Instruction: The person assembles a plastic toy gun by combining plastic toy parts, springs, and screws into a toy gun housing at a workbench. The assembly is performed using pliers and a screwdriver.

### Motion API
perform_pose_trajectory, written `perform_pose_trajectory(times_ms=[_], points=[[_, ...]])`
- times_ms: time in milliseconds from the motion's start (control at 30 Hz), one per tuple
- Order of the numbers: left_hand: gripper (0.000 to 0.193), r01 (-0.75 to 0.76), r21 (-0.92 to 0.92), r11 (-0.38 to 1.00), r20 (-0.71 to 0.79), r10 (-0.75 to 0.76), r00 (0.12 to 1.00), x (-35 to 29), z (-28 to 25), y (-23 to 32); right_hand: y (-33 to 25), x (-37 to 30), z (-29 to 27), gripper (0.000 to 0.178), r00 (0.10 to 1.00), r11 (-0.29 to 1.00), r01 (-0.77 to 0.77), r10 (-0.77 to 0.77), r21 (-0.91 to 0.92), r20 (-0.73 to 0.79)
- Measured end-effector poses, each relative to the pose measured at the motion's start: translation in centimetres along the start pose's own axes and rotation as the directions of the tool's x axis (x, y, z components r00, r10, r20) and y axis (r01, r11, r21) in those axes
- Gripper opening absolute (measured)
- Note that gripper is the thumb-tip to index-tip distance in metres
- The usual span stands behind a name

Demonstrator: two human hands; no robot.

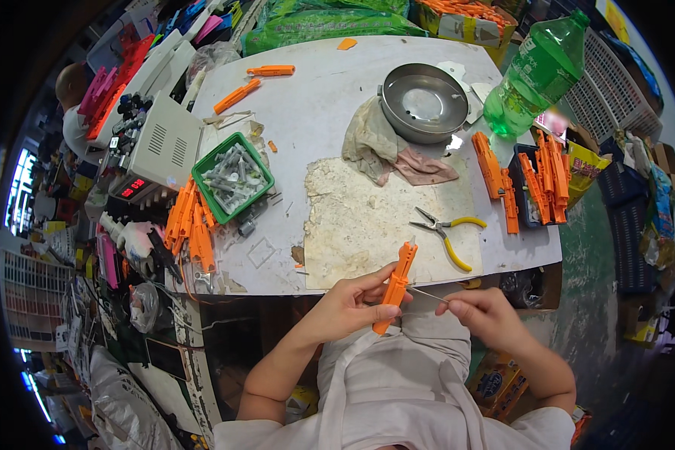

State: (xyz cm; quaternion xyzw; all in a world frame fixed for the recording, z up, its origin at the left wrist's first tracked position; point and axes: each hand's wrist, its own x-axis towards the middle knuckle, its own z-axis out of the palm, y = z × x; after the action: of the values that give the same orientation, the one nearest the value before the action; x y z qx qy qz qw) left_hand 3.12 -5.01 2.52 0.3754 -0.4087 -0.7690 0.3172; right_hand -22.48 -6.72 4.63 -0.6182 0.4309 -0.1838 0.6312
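Note:
My left hand (352, 306) is closed around a long orange plastic part (398, 286), held upright and slightly tilted over my lap at the table's near edge. Between the fingers of my right hand (489, 316) is a thin metal rod (430, 295). Its far end meets the side of the orange part; whether it goes in cannot be seen. Pliers (438, 225) with yellow handles lie on the table just beyond, jaws apart. Under them spreads a worn, stained pale sheet (352, 232).
A metal bowl (391, 124) rests partly on a crumpled rag (364, 139). At right stand a green bottle (536, 75) and a bin of orange parts (551, 180). On the left are a green basket (266, 174) of small clear pieces, more orange parts (201, 244) and a grey machine (165, 139).

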Motion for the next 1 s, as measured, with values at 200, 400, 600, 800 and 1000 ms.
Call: perform_pose_trajectory(times_ms=[200,400,600,800,1000], points=[[0.072,-0.069,-0.081,0.994,-0.04,0.066,0.997,0.4,-0.1,-1.1,-0.8,-0.6,1.3,0.022,0.957,0.937,0.189,-0.243,-0.294,-0.159],[0.074,-0.133,-0.206,0.969,-0.076,0.12,0.99,1.1,-0.4,-1.4,-1.3,-0.6,0.9,0.024,0.999,0.99,0.01,-0.002,-0.143,0.05],[0.075,-0.137,-0.183,0.974,-0.067,0.127,0.99,1.0,-0.4,-1.3,-1.4,-0.5,0.6,0.025,0.994,0.994,-0.086,0.091,-0.073,0.064],[0.072,-0.13,-0.119,0.984,-0.05,0.125,0.991,0.9,-0.5,-1.3,-0.8,0.1,0.1,0.026,0.959,0.957,-0.242,0.211,0.16,0.19],[0.071,-0.116,-0.044,0.992,-0.058,0.113,0.992,0.9,-0.1,-1.7,0.0,-0.4,0.7,0.021,0.996,0.966,0.085,-0.075,-0.242,0.05]])
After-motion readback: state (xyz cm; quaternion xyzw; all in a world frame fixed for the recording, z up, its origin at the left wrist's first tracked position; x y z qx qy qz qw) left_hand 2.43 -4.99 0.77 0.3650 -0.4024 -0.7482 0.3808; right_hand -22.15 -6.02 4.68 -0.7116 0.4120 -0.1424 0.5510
